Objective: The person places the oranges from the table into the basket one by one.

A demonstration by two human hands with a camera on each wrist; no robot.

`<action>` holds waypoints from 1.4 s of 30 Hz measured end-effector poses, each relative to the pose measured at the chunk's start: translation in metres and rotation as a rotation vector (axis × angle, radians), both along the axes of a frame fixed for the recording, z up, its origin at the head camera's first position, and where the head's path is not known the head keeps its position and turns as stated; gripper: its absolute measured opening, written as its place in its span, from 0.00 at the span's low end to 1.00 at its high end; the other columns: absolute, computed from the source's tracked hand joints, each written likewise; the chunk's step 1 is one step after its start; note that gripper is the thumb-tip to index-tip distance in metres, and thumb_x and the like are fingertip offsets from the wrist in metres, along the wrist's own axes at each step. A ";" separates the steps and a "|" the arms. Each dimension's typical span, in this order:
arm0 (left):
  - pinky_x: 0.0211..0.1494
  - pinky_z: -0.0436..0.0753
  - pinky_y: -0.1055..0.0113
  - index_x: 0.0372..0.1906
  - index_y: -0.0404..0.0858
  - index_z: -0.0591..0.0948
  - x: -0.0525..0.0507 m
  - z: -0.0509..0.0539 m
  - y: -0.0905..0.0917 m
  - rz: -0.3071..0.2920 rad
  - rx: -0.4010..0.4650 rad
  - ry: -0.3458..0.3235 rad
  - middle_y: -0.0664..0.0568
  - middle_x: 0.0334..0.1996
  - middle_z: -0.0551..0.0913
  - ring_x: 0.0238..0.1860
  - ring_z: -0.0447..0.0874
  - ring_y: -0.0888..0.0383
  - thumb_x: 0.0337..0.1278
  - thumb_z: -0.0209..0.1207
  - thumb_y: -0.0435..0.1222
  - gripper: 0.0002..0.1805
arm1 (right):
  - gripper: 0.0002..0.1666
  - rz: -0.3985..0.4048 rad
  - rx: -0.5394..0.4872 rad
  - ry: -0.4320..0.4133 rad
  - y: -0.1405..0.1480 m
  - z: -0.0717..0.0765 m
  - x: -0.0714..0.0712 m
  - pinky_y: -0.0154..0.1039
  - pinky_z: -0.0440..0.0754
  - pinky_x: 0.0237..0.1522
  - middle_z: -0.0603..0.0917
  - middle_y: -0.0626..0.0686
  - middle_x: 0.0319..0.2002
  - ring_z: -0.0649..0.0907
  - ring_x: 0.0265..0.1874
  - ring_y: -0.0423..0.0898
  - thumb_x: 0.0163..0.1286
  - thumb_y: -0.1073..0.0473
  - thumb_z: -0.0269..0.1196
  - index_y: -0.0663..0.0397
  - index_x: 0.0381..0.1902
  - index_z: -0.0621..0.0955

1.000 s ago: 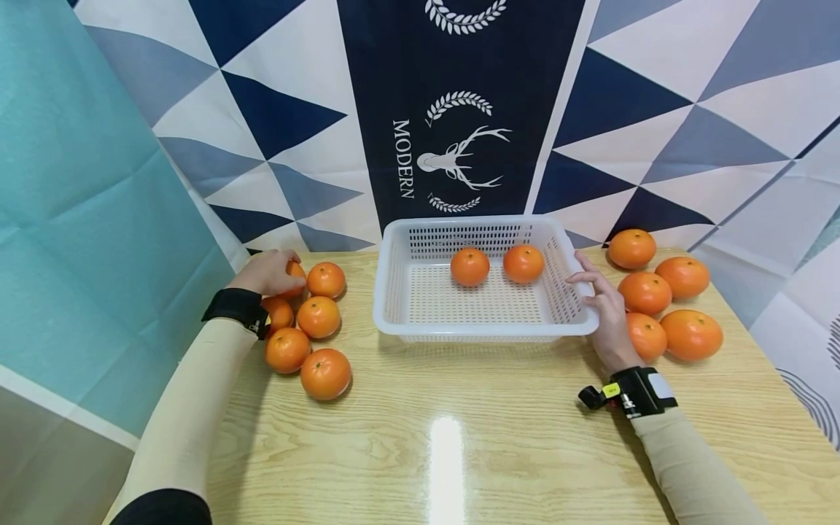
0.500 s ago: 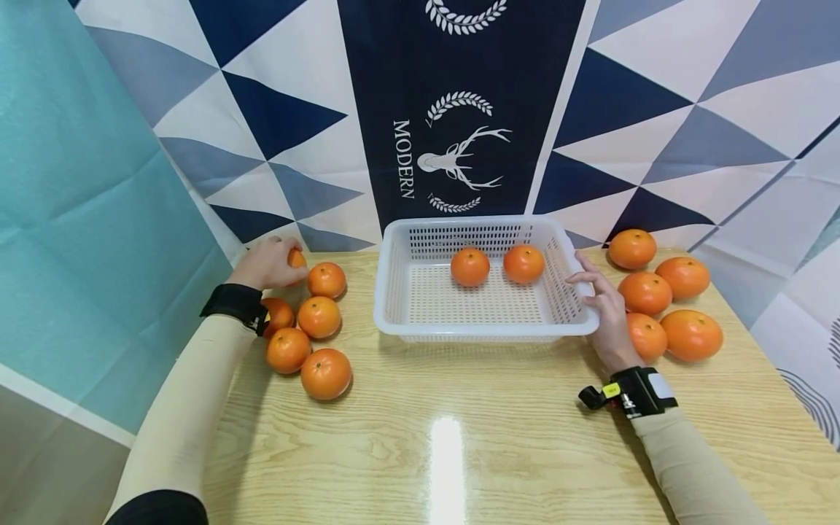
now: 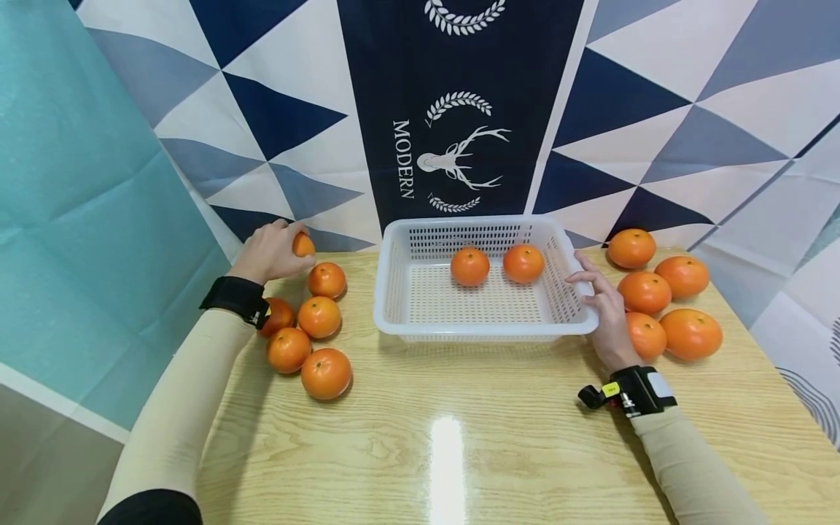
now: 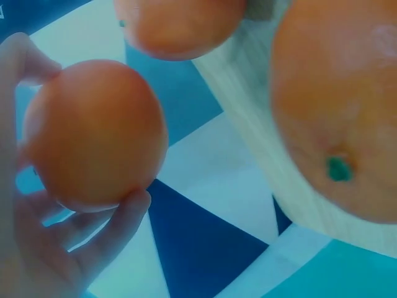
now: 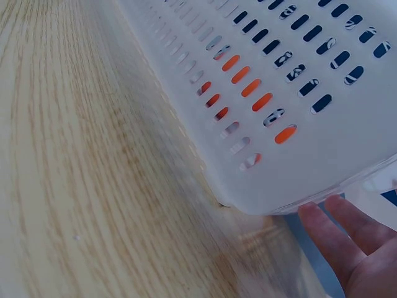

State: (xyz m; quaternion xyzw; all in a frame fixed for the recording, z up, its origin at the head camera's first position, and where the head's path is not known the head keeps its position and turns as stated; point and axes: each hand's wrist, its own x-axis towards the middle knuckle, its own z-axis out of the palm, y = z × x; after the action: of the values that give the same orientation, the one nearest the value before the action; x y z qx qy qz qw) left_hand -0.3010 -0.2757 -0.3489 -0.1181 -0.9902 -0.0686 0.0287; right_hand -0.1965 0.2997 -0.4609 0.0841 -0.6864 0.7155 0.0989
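My left hand [image 3: 272, 249], at the left of the table, holds an orange [image 3: 303, 245] raised above the other fruit. In the left wrist view the thumb and fingertips clasp this smooth orange [image 4: 99, 133] from its sides. Below the hand lies a group of several oranges [image 3: 319, 317] on the wood. A white plastic basket [image 3: 482, 329] with slotted walls stands mid-table, with two oranges [image 3: 469, 267] inside. My right hand [image 3: 607, 313] grips the basket's right rim, some fingers over the edge. The right wrist view shows two fingertips [image 5: 316, 220] against the basket's outer side.
Several more oranges [image 3: 691, 335] lie right of the basket, close beside the right hand. A patterned cloth [image 3: 459, 109] hangs behind the table [image 3: 394, 423], and a teal cloth [image 3: 98, 219] covers the left side.
My left hand has lifted the orange off the table, up and slightly right, away from the left group. The right hand and the basket have stayed put.
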 end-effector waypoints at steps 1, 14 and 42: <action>0.60 0.86 0.38 0.69 0.36 0.80 -0.001 0.002 0.001 -0.002 0.000 0.006 0.29 0.61 0.83 0.53 0.83 0.33 0.63 0.61 0.50 0.33 | 0.25 -0.002 -0.001 -0.003 0.000 0.000 0.000 0.25 0.89 0.53 0.56 0.52 0.94 0.73 0.80 0.44 0.75 0.68 0.40 0.53 0.53 0.83; 0.53 0.84 0.45 0.71 0.38 0.79 0.000 0.009 0.018 0.009 0.075 0.002 0.33 0.59 0.82 0.50 0.81 0.36 0.64 0.60 0.52 0.35 | 0.25 0.015 -0.019 -0.002 0.000 -0.001 0.000 0.26 0.90 0.53 0.55 0.51 0.94 0.73 0.80 0.44 0.75 0.69 0.39 0.55 0.55 0.82; 0.57 0.86 0.50 0.71 0.41 0.80 -0.019 0.032 0.117 -0.095 0.154 -0.009 0.38 0.59 0.85 0.51 0.83 0.41 0.59 0.61 0.52 0.36 | 0.26 0.010 -0.031 -0.004 0.002 -0.002 0.000 0.26 0.91 0.50 0.56 0.51 0.94 0.71 0.82 0.45 0.76 0.69 0.41 0.51 0.54 0.84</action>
State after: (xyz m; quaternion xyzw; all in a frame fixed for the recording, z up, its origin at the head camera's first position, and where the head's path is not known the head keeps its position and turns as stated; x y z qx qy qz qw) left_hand -0.3199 -0.1590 -0.3167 -0.1620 -0.9754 -0.1466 0.0302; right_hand -0.1965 0.3020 -0.4627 0.0847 -0.6750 0.7268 0.0951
